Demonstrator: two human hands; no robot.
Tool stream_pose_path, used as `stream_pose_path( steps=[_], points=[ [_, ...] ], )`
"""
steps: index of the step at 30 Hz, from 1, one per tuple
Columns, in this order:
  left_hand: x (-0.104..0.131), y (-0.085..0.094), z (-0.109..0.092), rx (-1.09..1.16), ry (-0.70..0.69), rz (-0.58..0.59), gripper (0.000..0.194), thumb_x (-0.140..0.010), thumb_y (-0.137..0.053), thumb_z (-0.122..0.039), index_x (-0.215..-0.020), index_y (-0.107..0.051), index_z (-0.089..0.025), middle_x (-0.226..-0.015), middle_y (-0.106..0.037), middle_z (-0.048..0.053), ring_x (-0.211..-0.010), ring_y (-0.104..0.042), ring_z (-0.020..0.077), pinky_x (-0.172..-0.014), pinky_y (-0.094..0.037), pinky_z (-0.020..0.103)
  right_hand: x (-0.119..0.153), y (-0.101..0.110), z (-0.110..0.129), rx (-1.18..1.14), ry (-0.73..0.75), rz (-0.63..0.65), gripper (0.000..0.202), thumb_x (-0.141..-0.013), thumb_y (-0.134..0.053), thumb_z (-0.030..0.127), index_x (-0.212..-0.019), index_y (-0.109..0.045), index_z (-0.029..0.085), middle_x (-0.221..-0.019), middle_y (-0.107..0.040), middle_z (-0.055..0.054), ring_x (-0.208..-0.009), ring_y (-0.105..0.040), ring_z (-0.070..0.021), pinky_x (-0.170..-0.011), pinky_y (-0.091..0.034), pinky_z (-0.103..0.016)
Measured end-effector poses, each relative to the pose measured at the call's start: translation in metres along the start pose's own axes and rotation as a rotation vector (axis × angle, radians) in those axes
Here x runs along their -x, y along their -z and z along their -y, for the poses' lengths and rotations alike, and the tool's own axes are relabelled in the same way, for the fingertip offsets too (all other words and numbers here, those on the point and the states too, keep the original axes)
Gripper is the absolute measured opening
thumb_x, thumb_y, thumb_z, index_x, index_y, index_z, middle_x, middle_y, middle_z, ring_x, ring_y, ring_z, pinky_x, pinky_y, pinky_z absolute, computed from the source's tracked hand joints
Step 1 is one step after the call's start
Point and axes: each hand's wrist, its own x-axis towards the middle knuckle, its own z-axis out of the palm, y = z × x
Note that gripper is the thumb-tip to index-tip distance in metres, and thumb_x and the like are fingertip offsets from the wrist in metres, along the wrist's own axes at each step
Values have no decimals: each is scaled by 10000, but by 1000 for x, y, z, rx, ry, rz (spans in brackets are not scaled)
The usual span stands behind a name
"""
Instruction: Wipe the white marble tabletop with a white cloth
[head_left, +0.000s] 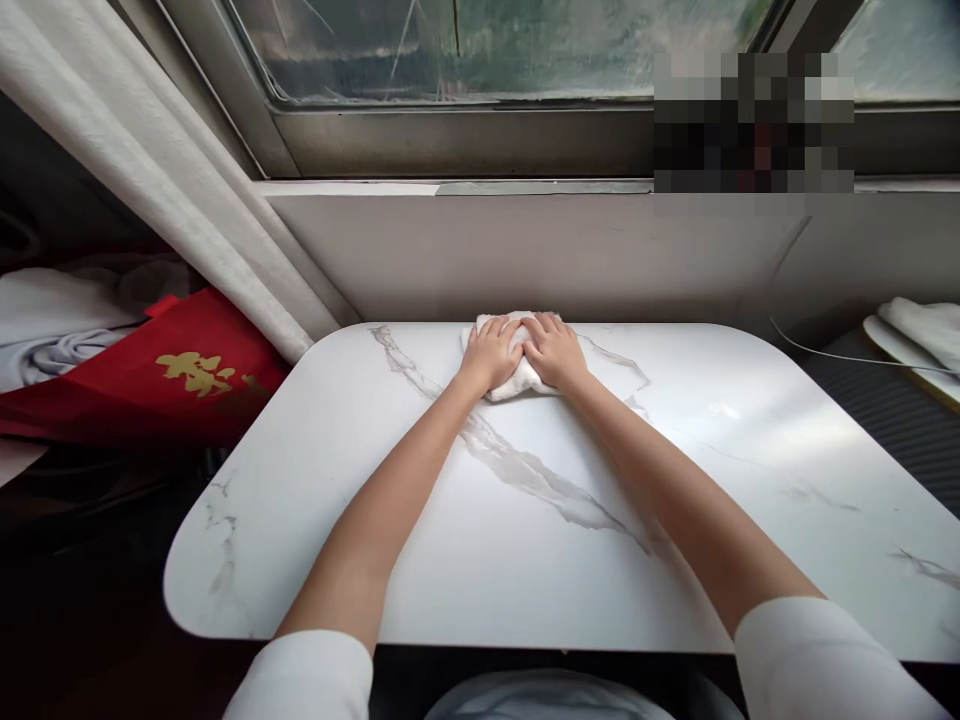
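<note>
Both arms stretch straight out; left hand (491,354) and right hand (555,350) lie flat, fingers together, pressing small folded white cloth (517,377) on white marble-patterned table (525,560).

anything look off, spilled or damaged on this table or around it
Nothing spilled or broken. Both hands, left hand and right hand, press a folded white cloth flat at the far edge of the marble-patterned table. The grey streaks are veining, not cracks. Left of it, a red bag lies slumped.
</note>
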Motion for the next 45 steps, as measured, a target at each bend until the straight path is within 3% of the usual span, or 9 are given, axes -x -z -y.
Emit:
stream_pose_path(
  steps=[4,9,13,18,23,32,36,40,45],
  points=[
    [-20,-4,9,10,4,-37,426,-950,-347,-297,-1351,-454,-201,-1433,-459,76,-1337,-366,227,-1144,-231,438,-23,-4,-1,36,-47,-14,404,-892,-336,273,-1231,-537,184,-1212,-589,-139,-1103,-485,-300,-925,-353,-428],
    [-27,-5,11,-26,42,-91,410,-951,-353,-283,-1321,-484,-164,-1356,-529,92,-1274,-430,238,-1125,-261,406,-37,-4,-1,73,-81,16,352,-878,-352,278,-1120,-575,155,-1091,-618,-153,-1028,-507,-305,-861,-367,-412],
    [-20,-4,9,-18,36,-89,435,-961,-357,-306,-1357,-452,-155,-1393,-497,94,-1310,-397,226,-1135,-246,397,-30,-4,-3,47,-51,3,392,-891,-331,264,-1193,-552,148,-1149,-607,-149,-1058,-507,-289,-906,-356,-403],
    [2,-2,-1,-36,62,-46,468,-967,-354,-325,-1392,-416,-140,-1464,-417,116,-1364,-333,238,-1143,-226,421,-5,2,-2,8,15,11,466,-910,-320,264,-1326,-481,127,-1383,-493,-140,-1242,-426,-269,-1014,-318,-394],
    [51,5,-17,-71,19,-23,482,-965,-356,-329,-1406,-398,-138,-1479,-393,137,-1382,-311,258,-1153,-208,449,48,15,15,90,7,56,512,-939,-278,287,-1404,-407,115,-1483,-387,-137,-1355,-322,-280,-1076,-263,-448],
    [198,34,-53,-93,-73,92,525,-947,-337,-311,-1430,-356,-106,-1508,-336,177,-1412,-251,307,-1142,-225,528,189,45,65,106,162,64,580,-943,-287,342,-1466,-329,93,-1525,-281,-201,-1421,-192,-347,-1115,-194,-564],
    [236,44,-52,-107,-80,118,524,-934,-342,-280,-1439,-347,-140,-1517,-328,156,-1416,-250,297,-1130,-258,535,219,54,86,83,252,43,600,-934,-336,364,-1468,-332,92,-1513,-297,-215,-1423,-158,-383,-1100,-214,-600],
    [231,46,-38,-101,-25,125,506,-936,-320,-267,-1426,-366,-150,-1511,-345,140,-1412,-267,274,-1132,-265,522,205,51,98,63,271,82,594,-937,-333,355,-1475,-324,102,-1503,-321,-210,-1416,-183,-385,-1100,-223,-593],
    [181,43,-9,-103,110,72,493,-946,-297,-271,-1424,-360,-168,-1521,-335,119,-1420,-252,251,-1158,-194,508,141,33,99,47,256,149,579,-953,-306,371,-1473,-326,116,-1505,-322,-204,-1399,-243,-369,-1110,-205,-554]
  ],
)
